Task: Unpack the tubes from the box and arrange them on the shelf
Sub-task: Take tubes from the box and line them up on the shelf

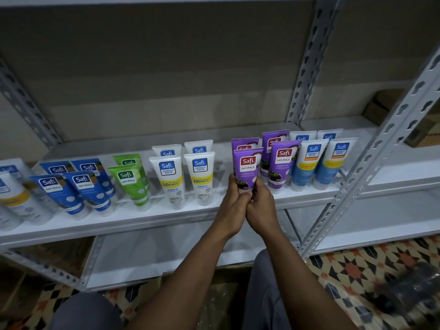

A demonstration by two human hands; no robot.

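Both hands hold one purple Safi Naturals tube upright at the front of the white shelf. My left hand wraps its lower left side and my right hand its lower right, hiding the cap. Another purple tube stands right behind it, and two more purple tubes stand just to the right. Further along the row stand white-and-yellow tubes, green tubes, blue tubes and white-and-light-blue tubes. No box shows.
Grey perforated uprights frame the shelf on the right and back. A lower white shelf lies beneath. A brown carton sits on the neighbouring rack at far right. Patterned floor tiles and my knees are below.
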